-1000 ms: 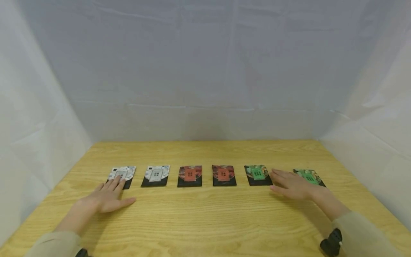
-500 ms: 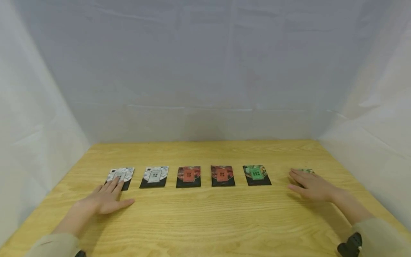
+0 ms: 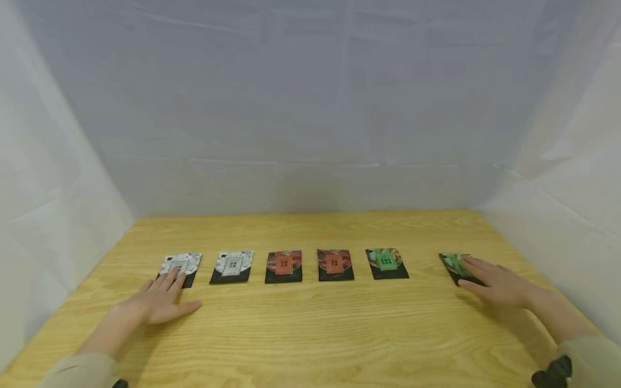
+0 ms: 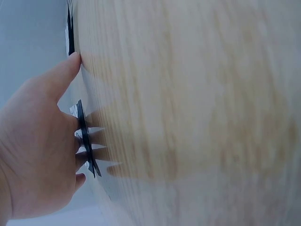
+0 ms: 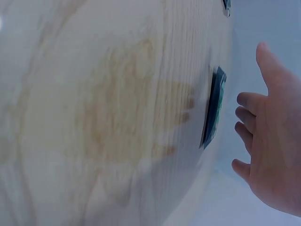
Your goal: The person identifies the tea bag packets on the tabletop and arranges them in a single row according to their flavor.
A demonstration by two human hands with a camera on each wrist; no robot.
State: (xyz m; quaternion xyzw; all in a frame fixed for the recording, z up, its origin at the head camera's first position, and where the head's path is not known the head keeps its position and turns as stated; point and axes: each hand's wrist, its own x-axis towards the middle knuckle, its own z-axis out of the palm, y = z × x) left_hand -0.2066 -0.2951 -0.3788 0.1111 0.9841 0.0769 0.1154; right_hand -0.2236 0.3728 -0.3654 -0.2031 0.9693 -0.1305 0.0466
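My left hand (image 3: 157, 302) rests with straight, spread fingers over the lower part of the leftmost white-and-black packet (image 3: 180, 262). In the left wrist view those fingertips reach that packet (image 4: 83, 139), and the thumb points away from it. My right hand (image 3: 502, 285) is held, fingers extended, above the rightmost green-and-black packet (image 3: 455, 265), covering its right part in the head view. The right wrist view shows a gap between the fingers and this packet (image 5: 215, 108). Neither hand grips anything.
Between the hands lie a second white packet (image 3: 233, 267), two red packets, one at left (image 3: 283, 266) and one at right (image 3: 336, 264), and another green packet (image 3: 387, 263), all flat in one row. White sheeting (image 3: 310, 108) encloses the wooden table (image 3: 310, 328) at back and sides.
My right hand has moved right, from between the two green packets, across the rightmost one to its right side, uncovering its left part. The left hand stays on the leftmost packet.
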